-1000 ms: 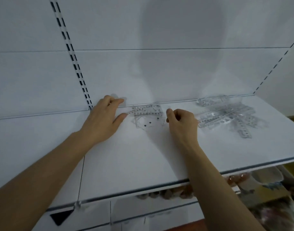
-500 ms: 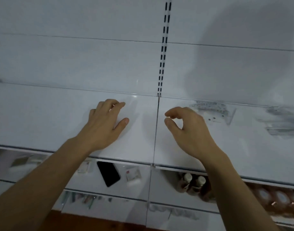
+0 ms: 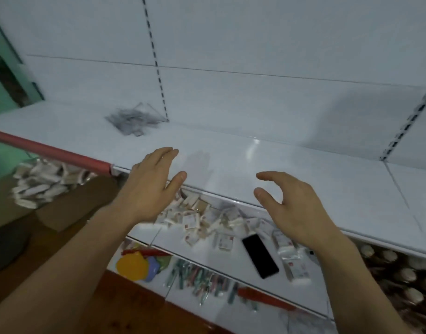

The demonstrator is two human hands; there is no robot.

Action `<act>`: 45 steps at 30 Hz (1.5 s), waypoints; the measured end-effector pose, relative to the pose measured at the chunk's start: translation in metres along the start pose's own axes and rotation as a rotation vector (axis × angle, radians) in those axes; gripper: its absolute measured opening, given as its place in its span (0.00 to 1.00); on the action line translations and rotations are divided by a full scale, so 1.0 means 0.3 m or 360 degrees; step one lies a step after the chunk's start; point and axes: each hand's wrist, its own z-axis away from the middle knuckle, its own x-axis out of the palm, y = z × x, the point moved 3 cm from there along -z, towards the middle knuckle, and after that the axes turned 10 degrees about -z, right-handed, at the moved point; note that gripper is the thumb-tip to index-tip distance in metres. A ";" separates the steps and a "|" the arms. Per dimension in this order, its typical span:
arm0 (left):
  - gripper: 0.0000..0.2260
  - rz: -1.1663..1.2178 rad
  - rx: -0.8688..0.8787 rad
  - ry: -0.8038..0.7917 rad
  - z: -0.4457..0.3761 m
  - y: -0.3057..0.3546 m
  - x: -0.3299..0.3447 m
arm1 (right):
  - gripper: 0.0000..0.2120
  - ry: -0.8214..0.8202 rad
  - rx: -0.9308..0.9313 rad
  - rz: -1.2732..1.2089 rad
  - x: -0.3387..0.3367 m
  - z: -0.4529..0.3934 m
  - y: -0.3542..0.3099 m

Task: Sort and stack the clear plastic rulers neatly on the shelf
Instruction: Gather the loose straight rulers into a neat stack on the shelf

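Hovering over the front edge of the white shelf (image 3: 291, 169), both hands hold nothing: left hand (image 3: 149, 186) flat with straight fingers, right hand (image 3: 291, 206) loosely curved, thumb and forefinger apart. Clear plastic rulers (image 3: 132, 121) lie in a blurred, messy heap at the back of the shelf, well apart from both hands, left of the slotted upright (image 3: 156, 66). Black phone (image 3: 260, 255) and small white packets (image 3: 195, 218) sit on the lower shelf.

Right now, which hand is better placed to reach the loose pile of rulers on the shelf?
Left, probably. The left hand is open, empty and on the same side as the rulers; the right hand, also empty, is farther off.
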 end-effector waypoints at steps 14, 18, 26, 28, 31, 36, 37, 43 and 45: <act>0.30 -0.0161 -0.0263 -0.0042 0.149 -0.760 -0.089 | 0.33 -0.0404 -0.0215 0.0259 0.736 -0.332 -0.526; 0.30 -0.0178 -0.0210 -0.0029 0.100 -0.907 -0.077 | 0.32 -0.0378 -0.0187 0.0252 0.896 -0.453 -0.600; 0.30 -0.0085 -0.0074 -0.0091 -0.102 -1.186 -0.052 | 0.32 -0.0259 -0.0046 0.0262 1.114 -0.700 -0.704; 0.29 -0.0043 -0.0063 -0.0070 -0.157 -1.246 -0.042 | 0.32 -0.0249 -0.0012 0.0289 1.160 -0.754 -0.727; 0.29 0.0014 0.0015 -0.0130 -0.226 -1.309 0.000 | 0.32 -0.0264 0.0053 0.0321 1.212 -0.802 -0.743; 0.29 0.0118 0.0232 -0.0192 -0.377 -1.407 0.078 | 0.29 -0.0080 0.0145 0.0406 1.237 -0.884 -0.732; 0.29 0.0136 0.0281 -0.0211 -0.407 -1.427 0.094 | 0.29 -0.0018 0.0166 0.0404 1.239 -0.897 -0.723; 0.30 0.0129 0.0563 -0.0416 -0.576 -1.533 0.200 | 0.26 0.0360 0.0399 0.0399 1.292 -0.919 -0.689; 0.30 0.0090 0.0688 -0.0491 -0.629 -1.558 0.219 | 0.26 0.0422 0.0479 0.0360 1.326 -0.914 -0.696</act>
